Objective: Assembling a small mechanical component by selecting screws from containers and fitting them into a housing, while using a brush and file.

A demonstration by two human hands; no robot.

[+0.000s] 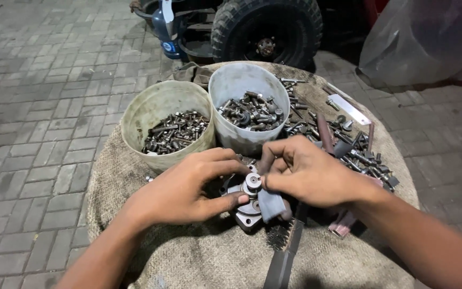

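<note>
A grey metal machine part [248, 206] with round bosses rests on a burlap-covered round surface [199, 257]. My left hand [183, 190] grips it from the left, thumb under and fingers over the top. My right hand [306, 171] pinches a strip of grey abrasive cloth [270, 203] against the part's raised round boss [252, 181]. A wire brush [284, 249] with a dark handle lies just below the part.
Two pale buckets [135, 115] [239, 80] hold several bolts and nuts. Loose bolts, tools and a flat metal strip [348, 109] lie at the right. A knobbly tyre [268, 29], a blue bottle [168, 32] and a plastic sheet [423, 37] stand behind on the brick paving.
</note>
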